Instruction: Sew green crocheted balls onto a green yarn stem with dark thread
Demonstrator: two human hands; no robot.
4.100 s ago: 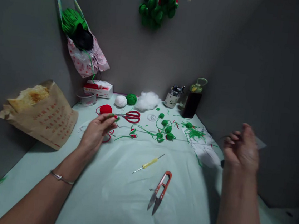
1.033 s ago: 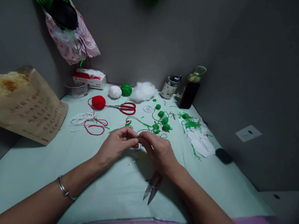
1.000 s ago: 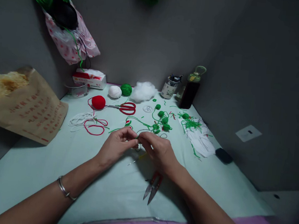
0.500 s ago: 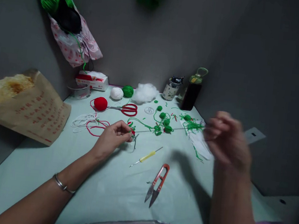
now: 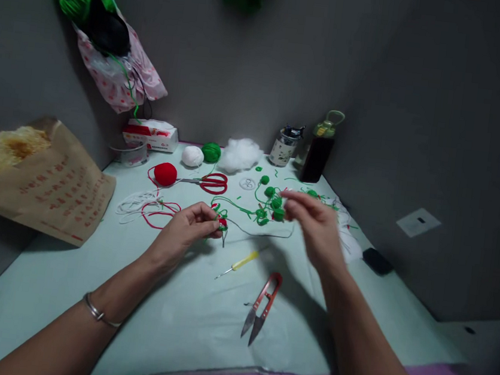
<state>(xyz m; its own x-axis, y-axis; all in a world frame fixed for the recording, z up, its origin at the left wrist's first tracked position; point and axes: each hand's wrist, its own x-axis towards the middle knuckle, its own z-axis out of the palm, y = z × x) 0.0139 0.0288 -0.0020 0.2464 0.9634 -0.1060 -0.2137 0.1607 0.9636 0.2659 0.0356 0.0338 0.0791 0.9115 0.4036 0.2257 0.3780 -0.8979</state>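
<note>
Left hand [image 5: 188,229] is pinching a small red-and-green crocheted piece [image 5: 222,225] above the table [image 5: 198,326], with a dark thread [image 5: 258,235] trailing from it towards the right hand [image 5: 318,225]. That hand is curling its fingers, but whether it is gripping the thread is impossible to tell. At the left, a paper bag [image 5: 62,190] is holding a flatbread [image 5: 13,145]; farther back, a jar [image 5: 283,151] is containing dark items, and a clear tub [image 5: 131,155] is standing beside a red-and-white carton [image 5: 156,136]. Compared with half a second ago, the right hand is hovering farther left, nearer the green balls [image 5: 265,179]. Red characters are running across the bag, while the carton's print is showing too small to read
</note>
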